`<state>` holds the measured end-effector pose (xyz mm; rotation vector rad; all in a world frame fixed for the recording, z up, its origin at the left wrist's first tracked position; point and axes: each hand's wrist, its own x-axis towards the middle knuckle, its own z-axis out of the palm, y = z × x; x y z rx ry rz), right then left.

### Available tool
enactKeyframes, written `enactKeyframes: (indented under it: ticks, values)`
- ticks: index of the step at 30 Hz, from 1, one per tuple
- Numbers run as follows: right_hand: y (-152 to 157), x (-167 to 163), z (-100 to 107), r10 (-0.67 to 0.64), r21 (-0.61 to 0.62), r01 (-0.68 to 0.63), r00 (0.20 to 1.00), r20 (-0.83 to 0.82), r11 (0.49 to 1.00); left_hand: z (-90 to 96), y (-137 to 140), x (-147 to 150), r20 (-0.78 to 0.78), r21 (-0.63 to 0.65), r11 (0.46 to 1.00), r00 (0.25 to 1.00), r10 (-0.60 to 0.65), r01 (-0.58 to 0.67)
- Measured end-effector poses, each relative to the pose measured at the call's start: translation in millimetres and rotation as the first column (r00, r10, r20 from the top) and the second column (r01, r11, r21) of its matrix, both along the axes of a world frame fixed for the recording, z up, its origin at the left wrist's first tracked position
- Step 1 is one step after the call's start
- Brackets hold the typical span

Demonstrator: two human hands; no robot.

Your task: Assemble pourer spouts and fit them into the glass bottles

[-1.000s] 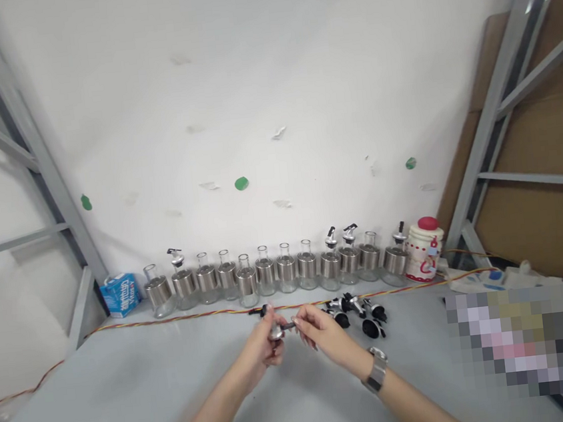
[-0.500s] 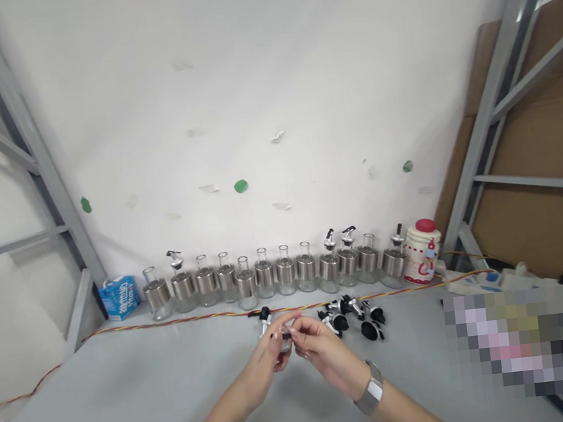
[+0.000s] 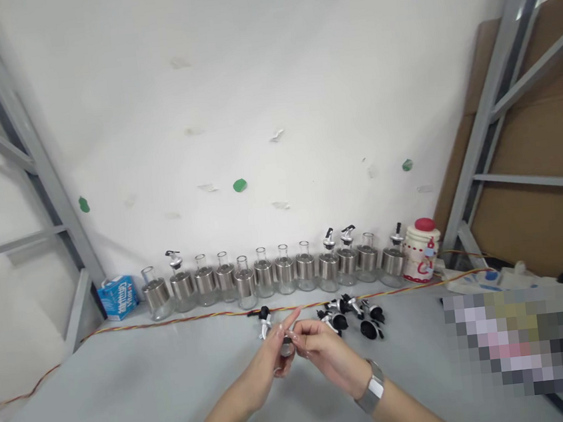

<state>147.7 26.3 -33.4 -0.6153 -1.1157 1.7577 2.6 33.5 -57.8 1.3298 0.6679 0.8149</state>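
Just above the grey table, my left hand (image 3: 266, 363) is closed around a small silver-and-black bottle pourer (image 3: 287, 347), its index finger stretched out. The fingertips of my right hand (image 3: 321, 351) pinch at the pourer's upper dark part from the right. Fingers hide most of the pourer. Close behind my left hand lies a loose pourer (image 3: 265, 323). Beyond my right hand is a pile of several black-and-silver pourers (image 3: 350, 311).
A row of glass bottles with steel sleeves (image 3: 264, 273) stands along the wall, some with pourers fitted. A twisted red-yellow wire (image 3: 197, 318) runs before them. A blue carton (image 3: 118, 298) stands left, a red-lidded jar (image 3: 421, 253) right, near a power strip (image 3: 490, 278).
My left index finger has straightened and lifted away from the pourer. My right fingertips have shifted slightly, still on it. The bottles and loose pourers have stayed in place.
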Motion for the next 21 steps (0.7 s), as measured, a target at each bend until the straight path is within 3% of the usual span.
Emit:
enactKeyframes:
  ticks: [5, 13, 21]
  values:
    - [-0.2, -0.8, -2.7, 0.011, -0.045, -0.013, 0.999, -0.042, 0.999, -3.3, 0.8, 1.2, -0.032, 0.009, 1.000, 0.999, 0.020, -0.020]
    - [-1.2, -2.0, -3.8, 0.022, -0.098, -0.031, 0.996, -0.085, 0.995, 0.2, -6.2, 3.6, -0.075, 0.095, 0.983, 0.983, 0.166, -0.159]
    - [-4.5, -5.5, -6.3, 0.026, -0.134, -0.042, 0.993, -0.114, 0.990, 12.8, -14.1, 6.1, -0.080, 0.036, 0.980, 0.977, 0.197, -0.195]
